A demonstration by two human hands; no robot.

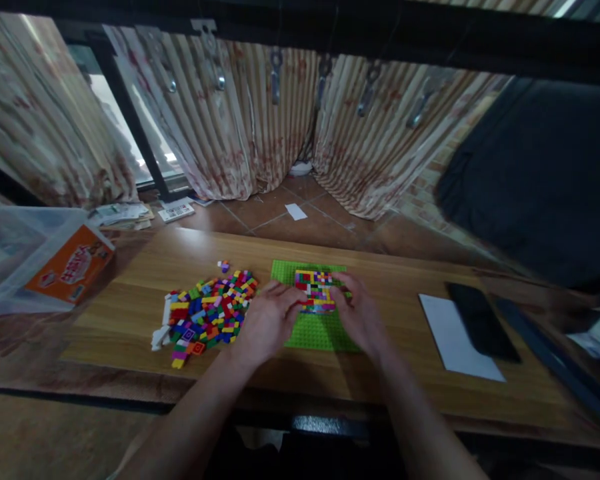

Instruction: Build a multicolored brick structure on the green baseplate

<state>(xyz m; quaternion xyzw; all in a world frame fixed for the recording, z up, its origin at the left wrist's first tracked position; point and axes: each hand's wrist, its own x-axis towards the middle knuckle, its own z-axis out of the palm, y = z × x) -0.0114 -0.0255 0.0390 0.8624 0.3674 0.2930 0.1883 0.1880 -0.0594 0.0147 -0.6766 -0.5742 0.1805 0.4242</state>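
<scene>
On a green studded baseplate (320, 332) sits a flat, rectangular build of multicoloured toy bricks (316, 291). My left hand (269, 319) is at the left side of this build, thumb and forefinger drawn together at its edge. Whatever lies between those fingertips is too small to make out. At the right side, my right hand (359, 312) curves with thumb and forefinger apart, the tips at or very near the build's edge. A loose pile of coloured bricks (213, 308) lies left of my left hand, with several white pieces (161, 333) along its left side.
A small cluster of bricks (223, 266) lies behind the pile on the wooden table (395, 373). To the right are a white sheet (453, 337) and a dark flat tablet-like object (483, 323). A clear plastic bin (25, 247) with an orange label stands at the left.
</scene>
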